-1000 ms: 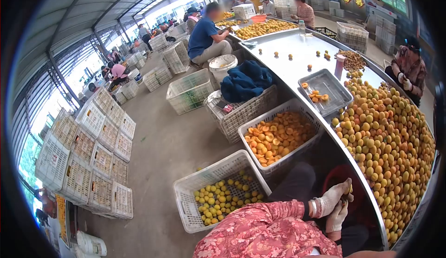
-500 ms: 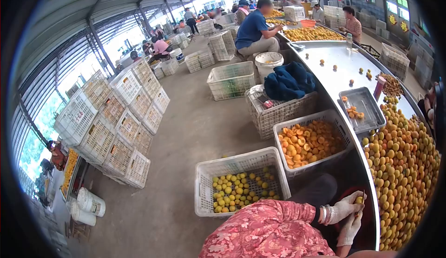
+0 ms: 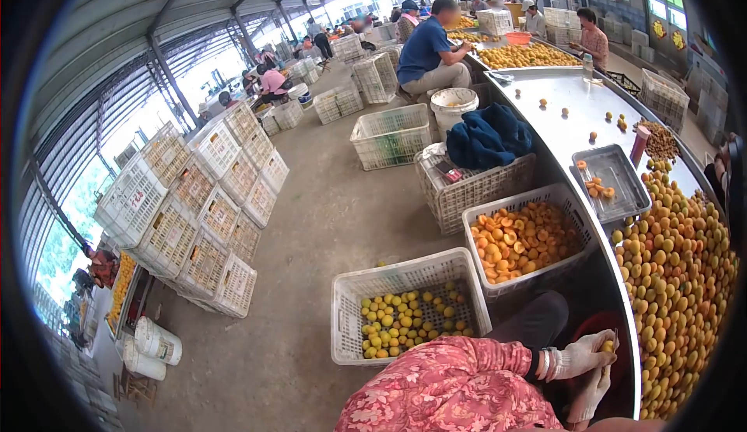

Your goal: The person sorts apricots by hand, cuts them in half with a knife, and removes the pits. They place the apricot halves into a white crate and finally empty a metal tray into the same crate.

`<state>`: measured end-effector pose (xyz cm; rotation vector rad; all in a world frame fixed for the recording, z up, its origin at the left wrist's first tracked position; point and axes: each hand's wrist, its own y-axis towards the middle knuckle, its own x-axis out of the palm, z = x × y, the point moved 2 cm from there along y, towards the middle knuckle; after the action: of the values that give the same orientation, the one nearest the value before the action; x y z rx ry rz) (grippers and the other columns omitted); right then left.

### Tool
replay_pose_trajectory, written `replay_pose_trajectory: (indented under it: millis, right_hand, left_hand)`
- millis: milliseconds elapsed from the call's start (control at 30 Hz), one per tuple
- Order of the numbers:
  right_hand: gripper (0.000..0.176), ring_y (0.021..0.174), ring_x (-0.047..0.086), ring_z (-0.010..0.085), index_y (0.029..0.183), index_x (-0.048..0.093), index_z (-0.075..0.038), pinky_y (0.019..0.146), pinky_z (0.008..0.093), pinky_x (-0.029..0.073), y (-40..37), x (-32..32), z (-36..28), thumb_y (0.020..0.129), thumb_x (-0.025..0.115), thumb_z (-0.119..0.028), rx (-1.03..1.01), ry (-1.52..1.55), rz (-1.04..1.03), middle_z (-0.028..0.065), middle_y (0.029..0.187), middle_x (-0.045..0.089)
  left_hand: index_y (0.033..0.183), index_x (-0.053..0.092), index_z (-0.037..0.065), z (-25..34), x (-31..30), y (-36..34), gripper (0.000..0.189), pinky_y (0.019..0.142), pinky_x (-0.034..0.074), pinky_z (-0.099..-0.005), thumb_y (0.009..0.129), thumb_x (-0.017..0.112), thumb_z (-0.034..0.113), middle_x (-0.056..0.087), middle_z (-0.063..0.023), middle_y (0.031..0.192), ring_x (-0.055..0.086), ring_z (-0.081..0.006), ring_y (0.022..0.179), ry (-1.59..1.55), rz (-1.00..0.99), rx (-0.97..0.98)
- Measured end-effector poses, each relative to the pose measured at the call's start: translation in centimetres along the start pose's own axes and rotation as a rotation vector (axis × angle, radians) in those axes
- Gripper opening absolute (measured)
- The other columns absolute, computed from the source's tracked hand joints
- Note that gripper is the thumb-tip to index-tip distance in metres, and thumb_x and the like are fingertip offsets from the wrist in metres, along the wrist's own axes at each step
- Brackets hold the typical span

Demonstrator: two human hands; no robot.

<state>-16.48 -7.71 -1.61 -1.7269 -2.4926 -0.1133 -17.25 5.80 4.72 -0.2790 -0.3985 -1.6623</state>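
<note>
In the head view, a yellowish fruit [image 3: 607, 346] is pinched at the fingertips of the gloved left hand [image 3: 580, 356], beside a red container [image 3: 597, 322]. The gloved right hand [image 3: 590, 395] is held just below; its grip cannot be told.

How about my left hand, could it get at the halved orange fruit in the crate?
Probably yes: the halved fruit lies in an open crate just beyond the knee, though the left hand is busy with a small fruit.
</note>
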Motion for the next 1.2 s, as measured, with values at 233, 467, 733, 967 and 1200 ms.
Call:
replay_pose_trajectory:
  millis: [233,467,733,967,1200]
  right_hand:
    - [0.042,0.091,0.06,0.0126,0.128,0.05,0.003,0.077,0.0259,0.048,-0.9,-0.7,1.2,0.1,0.053,-0.028,0.016,0.163,-0.041,0.0049,0.106,0.062]
    - [0.047,0.119,0.057,0.0346,0.14,0.05,-0.01,0.099,0.034,0.044,-3.2,0.8,-5.4,0.099,0.054,-0.032,-0.018,-0.549,0.104,0.018,0.13,0.06]
    - [0.042,0.096,0.067,0.03,0.138,0.043,0.002,0.077,0.0358,0.051,-3.1,-0.7,-3.5,0.099,0.047,-0.014,-0.083,-0.986,0.168,0.0206,0.107,0.066]
    - [0.053,0.107,0.064,0.0324,0.145,0.034,0.001,0.091,0.0366,0.049,-2.6,-0.7,-2.6,0.093,0.045,-0.003,-0.224,-0.63,0.106,0.0252,0.116,0.063]
    - [0.055,0.111,0.059,0.0238,0.145,0.034,0.001,0.096,0.032,0.045,-2.6,-1.4,-0.2,0.092,0.046,-0.001,-0.13,-0.489,0.08,0.0183,0.122,0.06]
  left_hand:
    - [0.098,0.047,0.006,0.7,0.2,-0.6,0.017,0.075,0.044,-0.0263,0.085,0.059,0.005,0.049,-0.0005,0.086,0.046,-0.0093,0.083,0.072,-0.082,-0.033]
    - [0.106,0.049,0.007,0.7,0.4,-0.3,0.026,0.078,0.045,-0.026,0.086,0.064,0.015,0.05,0.0012,0.088,0.048,-0.0095,0.085,-0.045,-0.21,-0.016]
    - [0.13,0.05,0.002,2.8,-0.5,-1.2,0.051,0.09,0.046,-0.0279,0.084,0.069,0.013,0.059,-0.0018,0.101,0.053,-0.0103,0.095,0.157,-0.207,-0.066]
    - [0.122,0.055,0.002,3.4,-0.3,-0.9,0.047,0.088,0.046,-0.0272,0.077,0.068,0.008,0.062,-0.0037,0.093,0.056,-0.0101,0.093,0.281,-0.223,-0.141]
    - [0.108,0.059,0.003,2.4,-0.8,-0.8,0.039,0.084,0.048,-0.028,0.071,0.07,0.01,0.064,-0.005,0.092,0.059,-0.0128,0.089,0.312,-0.203,-0.175]
